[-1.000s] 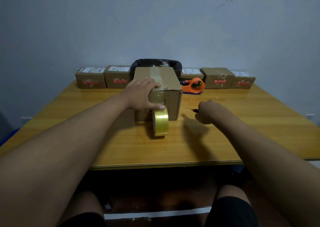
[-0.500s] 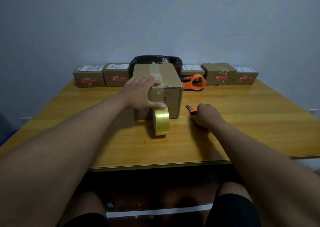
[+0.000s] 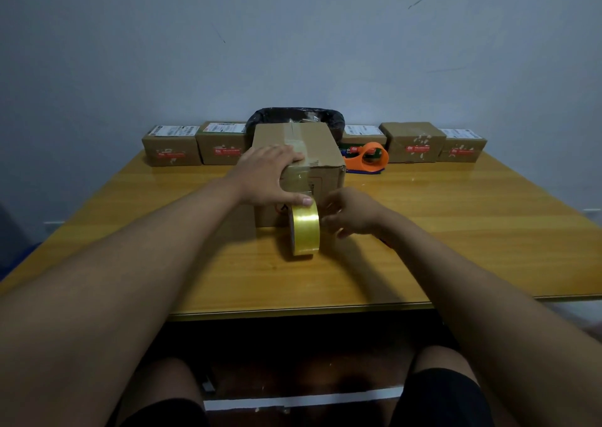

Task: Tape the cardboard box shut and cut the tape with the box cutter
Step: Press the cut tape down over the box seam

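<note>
The cardboard box (image 3: 325, 146) stands mid-table with clear tape running along its top and down the front face. My left hand (image 3: 270, 172) lies over the box's near top edge, with the thumb pressing the tape onto the front. The yellowish tape roll (image 3: 304, 229) stands on edge on the table, hanging from that strip. My right hand (image 3: 350, 213) is blurred, right beside the roll, its fingers curled. A small reddish end of the box cutter (image 3: 383, 240) shows under its wrist; the rest is hidden.
An orange tape dispenser (image 3: 369, 157) lies behind the box to the right. Several small labelled parcels (image 3: 171, 149) line the table's far edge (image 3: 521, 172), and a black-lined bin (image 3: 294, 117) sits behind the box. My knees are below the near edge.
My right hand has moved left from the table right of the box, where it closed on the cutter, to beside the tape roll. My left hand has stayed on the box.
</note>
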